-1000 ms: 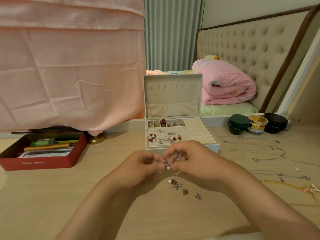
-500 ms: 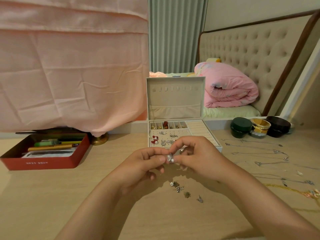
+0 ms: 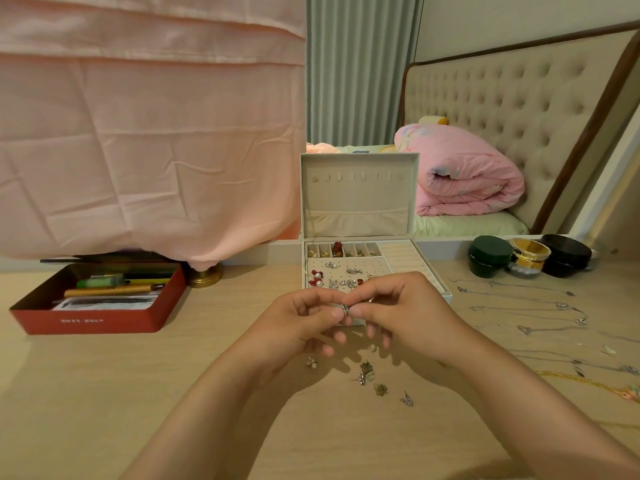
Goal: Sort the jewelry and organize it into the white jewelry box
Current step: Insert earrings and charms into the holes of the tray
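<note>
Together two hands (image 3: pixel 299 323) (image 3: pixel 407 311) pinch one earring (image 3: pixel 345 310)

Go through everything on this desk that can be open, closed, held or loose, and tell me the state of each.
white jewelry box, open
small earring, pinched between both hands
left hand, pinching the earring
right hand, pinching the earring
loose earrings, lying on the table
necklaces, laid out flat
red tin, open, pens inside
green jar, closed
black jar, closed
</note>
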### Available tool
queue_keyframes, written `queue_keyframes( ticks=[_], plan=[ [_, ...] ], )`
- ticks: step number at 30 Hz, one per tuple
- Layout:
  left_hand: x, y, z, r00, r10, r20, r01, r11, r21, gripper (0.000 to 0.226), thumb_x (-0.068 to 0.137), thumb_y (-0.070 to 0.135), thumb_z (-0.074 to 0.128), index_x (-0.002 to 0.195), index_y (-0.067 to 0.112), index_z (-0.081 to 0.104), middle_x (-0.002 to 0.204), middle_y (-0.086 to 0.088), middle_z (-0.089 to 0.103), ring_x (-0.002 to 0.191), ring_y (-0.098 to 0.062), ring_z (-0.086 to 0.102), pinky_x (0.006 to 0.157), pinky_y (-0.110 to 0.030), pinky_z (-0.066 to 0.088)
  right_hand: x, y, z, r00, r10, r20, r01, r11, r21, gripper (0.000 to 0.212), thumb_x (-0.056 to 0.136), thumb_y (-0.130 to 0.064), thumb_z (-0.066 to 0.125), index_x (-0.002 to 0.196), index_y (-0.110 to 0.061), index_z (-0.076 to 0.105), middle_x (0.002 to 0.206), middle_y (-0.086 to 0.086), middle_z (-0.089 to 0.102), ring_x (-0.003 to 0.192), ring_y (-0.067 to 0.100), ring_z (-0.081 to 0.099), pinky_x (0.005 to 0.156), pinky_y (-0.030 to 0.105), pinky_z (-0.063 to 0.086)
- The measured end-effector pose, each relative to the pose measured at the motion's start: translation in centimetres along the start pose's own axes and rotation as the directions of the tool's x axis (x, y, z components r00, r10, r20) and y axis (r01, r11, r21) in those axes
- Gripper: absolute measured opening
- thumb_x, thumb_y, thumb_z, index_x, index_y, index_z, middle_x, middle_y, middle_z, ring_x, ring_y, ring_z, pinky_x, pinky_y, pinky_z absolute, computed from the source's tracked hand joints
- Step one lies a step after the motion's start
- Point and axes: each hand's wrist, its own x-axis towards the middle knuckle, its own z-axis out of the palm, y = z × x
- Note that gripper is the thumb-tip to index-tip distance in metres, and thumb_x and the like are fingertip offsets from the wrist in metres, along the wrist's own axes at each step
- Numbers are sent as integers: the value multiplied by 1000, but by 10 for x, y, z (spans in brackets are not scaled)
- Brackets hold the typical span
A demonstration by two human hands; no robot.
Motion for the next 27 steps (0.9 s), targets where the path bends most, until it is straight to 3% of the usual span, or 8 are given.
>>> queue_keyframes(
  ticks=[2,7,14,19,24,27],
  plan=[
    [0,2,1,999,5,-35,-4,1000,9,15,93,7,63,107,6,71,85,-5,72,68,-14,64,53,-23,51,1,0,0,1000,-5,-7,5,1000,22,19,88,-4,74,89,-22,82,74,24,69,58,30,59,45,30,50],
    [-1,9,3,993,34,-116,-31,999,28,6,90,12,69,92,8,72,81,-4,71,63,-15,62,49,-23,49,3,-2,6,991,-31,-132,44,994,102,16,89,-8,75,83,-22,79,81,4,72,51,25,60,42,31,48],
    [-1,17,3,987,64,-149,-59,998,32,13,93,11,64,102,6,72,94,-11,77,70,-16,68,53,-25,53,3,-8,2,993,-23,-113,34,994,101,13,89,-2,73,91,-14,80,85,11,75,57,25,64,47,41,57],
    [1,19,8,984,84,-155,-81,996,25,18,94,10,63,112,8,67,92,-13,76,68,-17,68,50,-24,52,3,-12,-4,997,4,-75,4,994,107,12,92,-2,69,94,-10,77,83,12,72,57,23,61,47,38,56],
    [3,18,13,979,115,-166,-100,991,92,8,92,11,67,96,5,71,84,-7,75,66,-14,65,50,-23,50,2,-13,-5,994,17,-105,-5,993,121,10,93,-5,70,96,-10,77,86,15,73,56,21,61,46,35,55],
    [7,18,15,972,143,-186,-118,984,136,6,92,10,67,93,6,71,79,-4,73,63,-13,63,48,-23,48,1,-14,-5,994,18,-107,-8,996,93,12,89,-11,75,99,-15,79,85,8,76,60,18,64,49,34,56]
  ],
)
